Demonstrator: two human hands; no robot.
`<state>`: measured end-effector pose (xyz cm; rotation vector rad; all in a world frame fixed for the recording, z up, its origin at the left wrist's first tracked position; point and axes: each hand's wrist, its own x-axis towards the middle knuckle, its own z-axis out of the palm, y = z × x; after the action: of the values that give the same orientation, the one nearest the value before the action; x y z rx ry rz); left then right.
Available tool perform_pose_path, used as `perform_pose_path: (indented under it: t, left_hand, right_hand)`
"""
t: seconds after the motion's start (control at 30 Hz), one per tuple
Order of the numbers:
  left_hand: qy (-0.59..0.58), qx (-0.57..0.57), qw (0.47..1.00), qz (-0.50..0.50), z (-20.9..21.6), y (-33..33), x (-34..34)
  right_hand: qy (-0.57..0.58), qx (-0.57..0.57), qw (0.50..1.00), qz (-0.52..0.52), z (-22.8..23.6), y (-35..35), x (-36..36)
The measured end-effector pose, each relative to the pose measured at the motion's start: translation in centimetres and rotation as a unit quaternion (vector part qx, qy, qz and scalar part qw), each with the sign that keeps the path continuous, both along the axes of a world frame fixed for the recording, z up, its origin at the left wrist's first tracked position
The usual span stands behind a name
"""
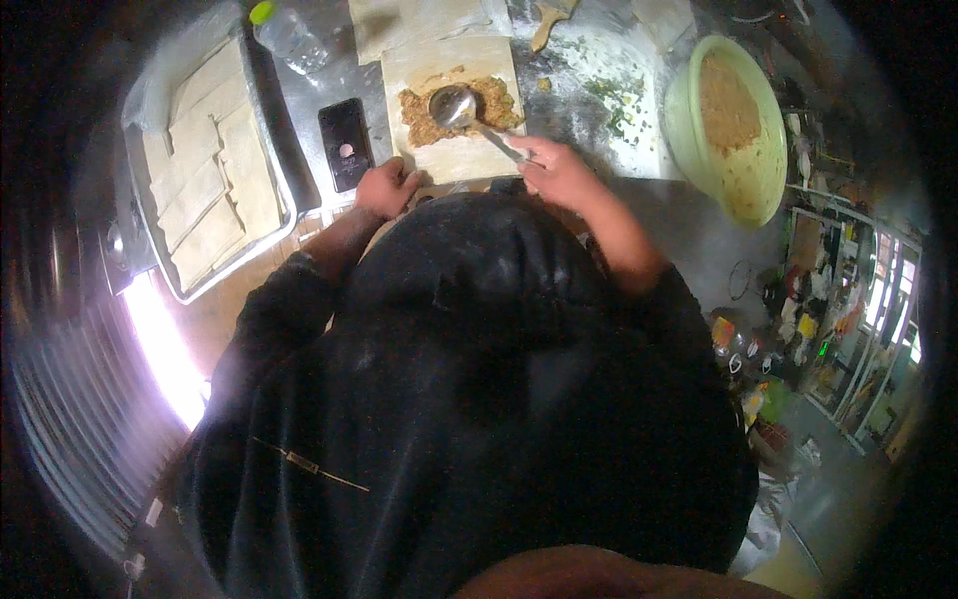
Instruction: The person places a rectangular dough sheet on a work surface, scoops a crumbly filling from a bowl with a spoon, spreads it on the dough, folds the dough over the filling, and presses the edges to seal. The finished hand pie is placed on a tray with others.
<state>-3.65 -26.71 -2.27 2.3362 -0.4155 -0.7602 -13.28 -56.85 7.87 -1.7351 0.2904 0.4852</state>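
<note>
My right hand (555, 172) is closed round the handle of a metal spoon (455, 104). The spoon's bowl lies on a band of brownish, crumbly filling (424, 122), which stretches across a pale rectangular dough sheet (464, 160). At the sheet's near left corner, by the table edge, rests my left hand (387, 188). Its fingers are curled in; whether they pinch anything is hidden. More dough sheets (424, 25) lie at the far side, touching or overlapping this one.
Left stands a tray (284, 185) of layered dough pieces. A phone (344, 145) and a clear bottle (291, 42) with a green cap lie between. To the right are chopped greens (624, 105) on floury table, a brush (549, 20), and a pale green basin (768, 150) of filling.
</note>
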Motion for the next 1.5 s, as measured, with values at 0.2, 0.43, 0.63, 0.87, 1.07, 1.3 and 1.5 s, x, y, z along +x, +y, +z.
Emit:
perform_pose_path:
  t: [0.2, 0.43, 0.63, 0.87, 1.07, 1.3, 1.5]
  left_hand:
    - [-0.031, 0.004, 0.999, 0.006, -1.4, -0.1, -0.2]
    - [-0.021, -0.024, 0.999, 0.007, -2.9, 0.1, -0.1]
    - [-0.013, 0.006, 1.0, 0.026, -1.2, -0.4, -0.3]
    - [0.024, -0.014, 0.998, 0.063, 0.7, -0.9, -0.9]
    - [0.044, -0.085, 0.991, 0.094, -0.6, -0.9, -1.0]
    - [0.04, -0.092, 0.991, 0.091, -0.9, -0.6, -1.0]
    - [0.038, -0.084, 0.991, 0.095, -0.7, -0.7, -1.0]
  right_hand:
    - [0.032, -0.067, 0.986, -0.148, 3.8, -6.6, -5.6]
    - [0.004, -0.129, 0.987, -0.097, -1.4, -8.4, -6.6]
    - [0.008, -0.139, 0.99, -0.039, -2.1, -8.4, -6.0]
    - [-0.043, -0.201, 0.979, 0.009, 0.4, -8.8, -5.8]
    - [-0.016, -0.253, 0.966, 0.048, 1.3, -8.5, -5.0]
    - [-0.085, -0.22, 0.97, 0.057, 1.4, -8.4, -5.3]
    - [-0.009, -0.226, 0.967, 0.12, 3.8, -7.8, -4.5]
